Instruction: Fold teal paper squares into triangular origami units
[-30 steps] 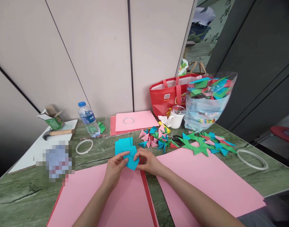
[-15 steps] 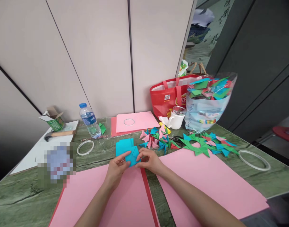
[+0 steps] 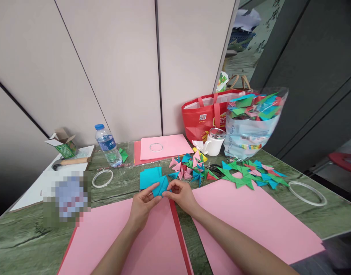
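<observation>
A partly folded blue paper [image 3: 160, 186] is held up between my two hands, with crease lines on its face. My left hand [image 3: 141, 203] pinches its left side, thumb below and fingers along the edge. The thumb and fingertips of my right hand [image 3: 181, 194] close on its right corner. Just behind lies a stack of blue paper squares [image 3: 148, 175]. Under my left forearm is a large pink sheet [image 3: 121, 236] over red paper. Another stack of pink sheets [image 3: 258, 217] lies under my right forearm.
Folded paper pieces [image 3: 189, 166], black scissors [image 3: 214, 170] and paper star rings [image 3: 238, 175] lie behind my right hand. Further back stand a white mug [image 3: 215, 143], a red bag [image 3: 197, 122] and a plastic bag of folded pieces [image 3: 247, 133]. A water bottle [image 3: 109, 147] and hammer [image 3: 73, 162] are left.
The blue paper's right corner has been bent over, so its outline is narrower and more pointed. My right thumb has moved left onto its lower edge.
</observation>
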The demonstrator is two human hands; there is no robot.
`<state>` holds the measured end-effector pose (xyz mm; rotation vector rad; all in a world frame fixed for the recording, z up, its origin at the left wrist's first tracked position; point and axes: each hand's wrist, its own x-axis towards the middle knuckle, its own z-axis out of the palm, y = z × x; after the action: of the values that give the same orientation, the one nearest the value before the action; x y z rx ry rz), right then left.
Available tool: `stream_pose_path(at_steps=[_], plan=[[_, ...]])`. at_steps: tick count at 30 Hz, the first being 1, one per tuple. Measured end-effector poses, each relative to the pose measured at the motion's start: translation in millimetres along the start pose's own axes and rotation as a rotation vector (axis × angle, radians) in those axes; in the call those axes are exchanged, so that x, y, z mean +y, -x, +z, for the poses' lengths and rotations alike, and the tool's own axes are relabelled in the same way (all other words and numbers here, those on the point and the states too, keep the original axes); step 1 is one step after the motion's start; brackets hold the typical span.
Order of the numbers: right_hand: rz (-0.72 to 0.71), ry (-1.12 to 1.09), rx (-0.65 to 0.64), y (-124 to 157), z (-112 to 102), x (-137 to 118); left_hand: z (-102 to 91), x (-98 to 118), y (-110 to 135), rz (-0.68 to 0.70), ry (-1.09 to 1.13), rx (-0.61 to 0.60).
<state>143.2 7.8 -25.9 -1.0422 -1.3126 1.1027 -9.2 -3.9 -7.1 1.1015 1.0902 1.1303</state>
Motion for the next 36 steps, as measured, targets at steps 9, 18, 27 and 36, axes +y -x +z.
stream_pose_path(at_steps=[9, 18, 27, 36], plan=[[-0.034, -0.027, 0.008, 0.6, 1.8, 1.1, 3.2, -0.7, 0.3, 0.019, 0.002, 0.071], [-0.125, 0.107, 0.041, 0.7, -0.9, 2.7, 3.7, -0.5, 0.2, -0.027, 0.201, -0.048], [-0.094, 0.024, -0.009, 0.3, -0.9, 1.4, 4.9, -0.4, 1.9, -0.028, 0.040, 0.060], [-0.072, -0.009, 0.012, 1.2, 0.7, 2.1, 4.6, -4.3, 2.2, 0.034, 0.006, 0.058]])
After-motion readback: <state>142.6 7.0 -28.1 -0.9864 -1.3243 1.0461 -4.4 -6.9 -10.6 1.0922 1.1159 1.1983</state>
